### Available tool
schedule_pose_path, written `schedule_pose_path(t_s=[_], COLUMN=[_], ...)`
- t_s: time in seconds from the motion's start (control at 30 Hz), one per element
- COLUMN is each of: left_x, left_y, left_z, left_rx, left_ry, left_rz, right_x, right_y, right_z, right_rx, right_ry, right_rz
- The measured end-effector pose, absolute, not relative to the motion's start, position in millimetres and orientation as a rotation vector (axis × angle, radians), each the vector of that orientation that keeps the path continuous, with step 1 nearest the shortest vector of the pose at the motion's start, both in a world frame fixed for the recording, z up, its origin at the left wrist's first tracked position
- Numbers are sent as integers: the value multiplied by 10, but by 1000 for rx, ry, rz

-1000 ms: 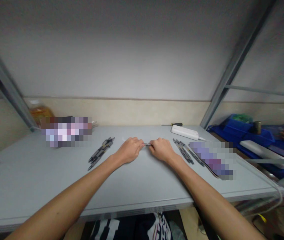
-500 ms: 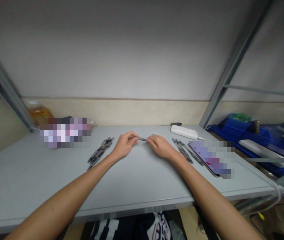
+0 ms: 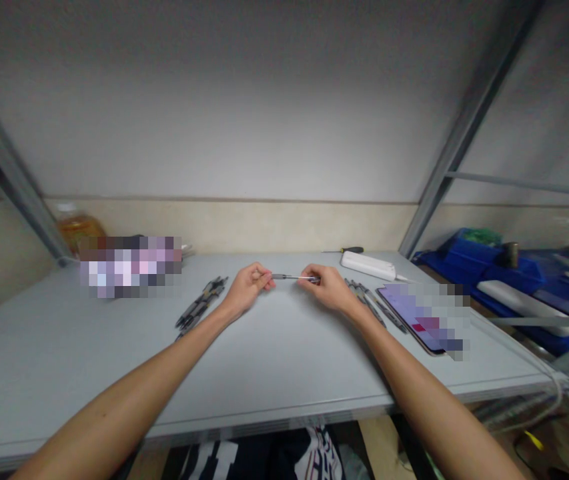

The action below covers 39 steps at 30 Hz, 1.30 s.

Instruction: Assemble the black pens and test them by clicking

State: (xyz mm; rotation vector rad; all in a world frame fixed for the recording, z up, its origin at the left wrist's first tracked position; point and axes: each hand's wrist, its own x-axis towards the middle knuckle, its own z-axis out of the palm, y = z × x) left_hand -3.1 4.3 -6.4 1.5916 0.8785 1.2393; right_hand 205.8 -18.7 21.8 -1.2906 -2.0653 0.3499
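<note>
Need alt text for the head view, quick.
The left hand and right hand pinch opposite ends of a slim pen over a grey table. A pen bundle lies left of them, more pens right.

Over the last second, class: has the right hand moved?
Yes. The right hand, gripping the pen, has shifted farther across the table, closer to the white device.

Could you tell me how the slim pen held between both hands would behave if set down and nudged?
The pen spans straight between the left hand and right hand without sagging, so probably stiff. Fingertip pinches hold it, suggesting it is light. Thin and seemingly round, it might roll on the smooth table.
</note>
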Motion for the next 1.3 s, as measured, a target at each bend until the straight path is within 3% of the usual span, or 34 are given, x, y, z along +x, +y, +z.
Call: schedule_pose_path(t_s=[0.27,0.47,0.67,0.9,1.3], left_x=[-26,-36,-39,-40,-57], left_y=[16,38,46,85,13], left_z=[-20,-37,-39,-56,49], left_rx=[1492,1466,1417,1385,1562], left_ry=[877,868,873,839,1240], left_rz=[1269,1276,1296,1303,1411], right_x=[2093,2140,2138,2148,2115], right_y=[-135,-53,-45,-46,-93], right_z=[213,166,162,175,221], right_rx=[-1308,-1071,-1189,-1103,-1013], right_ry=[-1914,-1782,-1692,-1637,-1630], right_rz=[572,688,882,791,813])
